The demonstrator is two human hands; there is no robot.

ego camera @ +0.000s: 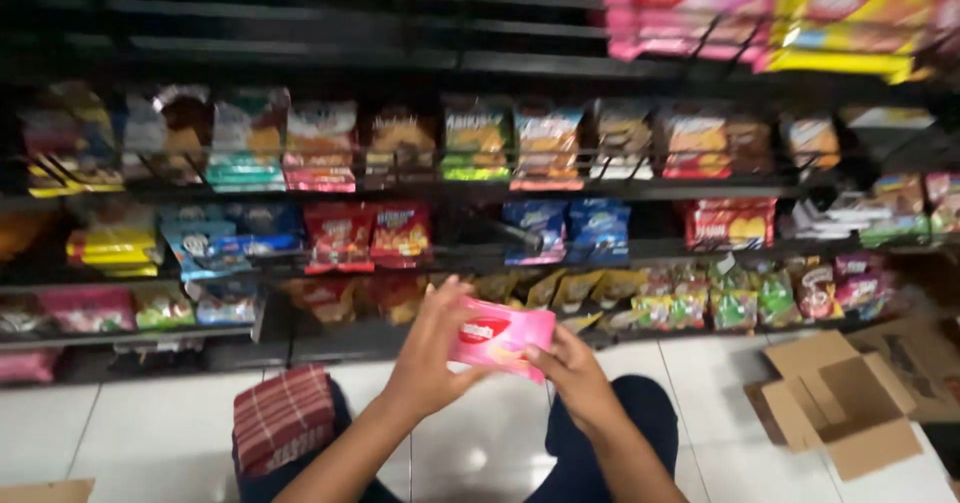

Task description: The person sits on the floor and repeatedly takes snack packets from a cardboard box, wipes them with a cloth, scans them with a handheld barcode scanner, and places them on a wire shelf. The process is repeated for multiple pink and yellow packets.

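On the far left, dark wire shelves (130, 338) carried rows of snack bags, yellow, blue and red ones blurred together. Nearer the floor, a red checked cloth (284, 418) lay over the person's left knee. The left hand (430, 353) was curled round the left end of a pink snack packet (503, 336), fingers behind and thumb in front, and the right hand (570, 373) pinched its lower right corner, so the packet was held up between both hands, in front of the lowest shelf and above the white tiled floor (480, 443). Further right, small green and yellow packets (735, 298) crowded the bottom shelf, and an open cardboard box (845, 403) sat on the tiles, well apart from the hands.
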